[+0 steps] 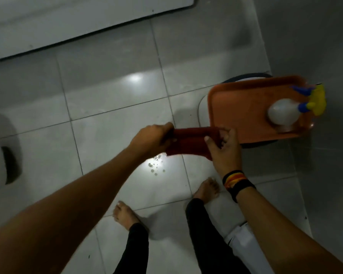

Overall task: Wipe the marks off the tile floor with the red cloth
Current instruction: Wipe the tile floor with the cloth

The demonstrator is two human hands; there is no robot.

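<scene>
The red cloth (192,142) is stretched between both hands at waist height, above the white tile floor (111,123). My left hand (152,137) grips its left end. My right hand (224,149) holds its right end, a striped band on that wrist. Small wet droplets (155,165) glisten on the tile directly below the cloth, in a patch of reflected light. My bare feet stand just behind that spot.
An orange tray (244,109) rests on a stool at the right, carrying a clear spray bottle (285,113) with a blue and yellow head. A white door or panel (67,22) runs along the top left. A white rounded object (0,161) sits at the left edge.
</scene>
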